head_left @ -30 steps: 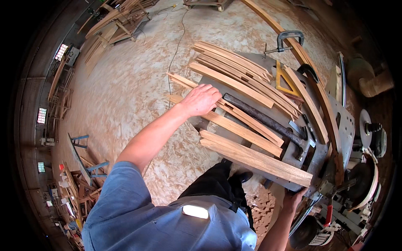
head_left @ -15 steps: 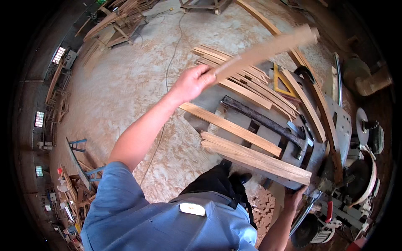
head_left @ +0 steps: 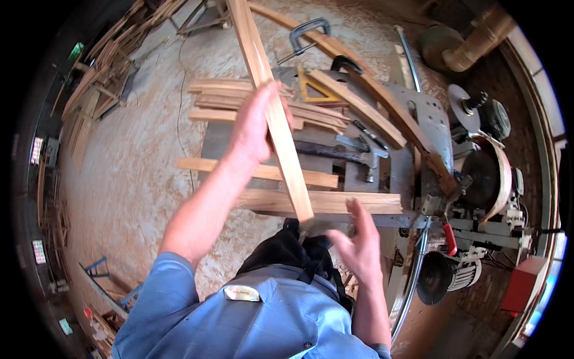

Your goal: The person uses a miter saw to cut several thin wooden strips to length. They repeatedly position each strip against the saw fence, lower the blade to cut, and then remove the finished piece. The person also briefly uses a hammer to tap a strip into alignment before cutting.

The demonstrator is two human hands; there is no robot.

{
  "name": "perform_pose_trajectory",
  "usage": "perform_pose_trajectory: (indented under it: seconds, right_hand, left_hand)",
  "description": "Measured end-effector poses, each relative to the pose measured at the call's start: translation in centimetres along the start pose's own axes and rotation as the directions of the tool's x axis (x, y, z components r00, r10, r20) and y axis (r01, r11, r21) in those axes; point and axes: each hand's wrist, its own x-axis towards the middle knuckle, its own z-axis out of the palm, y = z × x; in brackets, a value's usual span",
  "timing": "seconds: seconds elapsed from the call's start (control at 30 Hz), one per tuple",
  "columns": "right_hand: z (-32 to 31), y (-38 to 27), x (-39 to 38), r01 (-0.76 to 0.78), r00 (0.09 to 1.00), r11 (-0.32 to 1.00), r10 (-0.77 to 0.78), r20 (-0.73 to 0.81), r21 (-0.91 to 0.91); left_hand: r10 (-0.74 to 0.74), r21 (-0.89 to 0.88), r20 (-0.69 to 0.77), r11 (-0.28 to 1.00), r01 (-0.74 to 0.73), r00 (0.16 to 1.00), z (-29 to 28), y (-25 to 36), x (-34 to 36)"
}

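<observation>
Held strip (head_left: 286,161) runs diagonally from top centre to lower centre, blocks any straight sweep across the bench (head_left: 222,141). Gap between its lower end and the right hand (head_left: 362,242) is passable. Left of centre: lane in from the left between strip stack (head_left: 218,100) and single strip (head_left: 263,172). Right of centre: hammer (head_left: 335,151), then curved beam (head_left: 406,122) in the way. Toothed disc (head_left: 433,277) bounds lower right.

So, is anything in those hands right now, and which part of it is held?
Yes: the left hand grips a long wooden strip around the middle of its visible length. The right hand is open and holds nothing.
</observation>
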Motion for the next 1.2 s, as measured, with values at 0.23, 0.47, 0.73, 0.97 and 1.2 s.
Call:
perform_pose_trajectory:
  seconds: [0.23, 0.47, 0.73, 0.97, 1.2]
  right_hand:
    - [-2.4, 2.1, 2.5, -0.300, 0.944, 0.954, 0.295, 0.147, 0.013]
    - [-5.9, 9.2, -2.0, -0.091, 0.973, 0.884, -0.021, -0.232, -0.459]
    - [-7.4, 11.1, -1.8, -0.055, 0.957, 0.861, -0.098, -0.272, -0.506]
    - [-7.2, 19.0, -5.8, -0.317, 0.831, 0.947, 0.255, -0.495, -0.046]
    - [-4.0, 23.7, -5.8, -0.344, 0.487, 0.150, 0.873, 0.040, 0.927]
  left_hand:
    - [-0.125, 0.002, 0.107, 0.992, 0.125, 0.986, 7.7, -10.8, -3.3]
    - [0.240, 0.533, 0.846, -0.381, -0.756, 0.475, 8.1, -8.4, -4.0]
    - [-0.279, -0.103, 0.960, -0.476, -0.873, 0.039, 12.2, -9.0, -1.5]
    - [-0.164, -0.044, 0.986, -0.493, -0.869, 0.043, 11.0, -7.2, 6.6]
    - [-0.143, 0.055, 0.978, -0.526, -0.849, 0.152, 11.7, -6.7, 11.3]
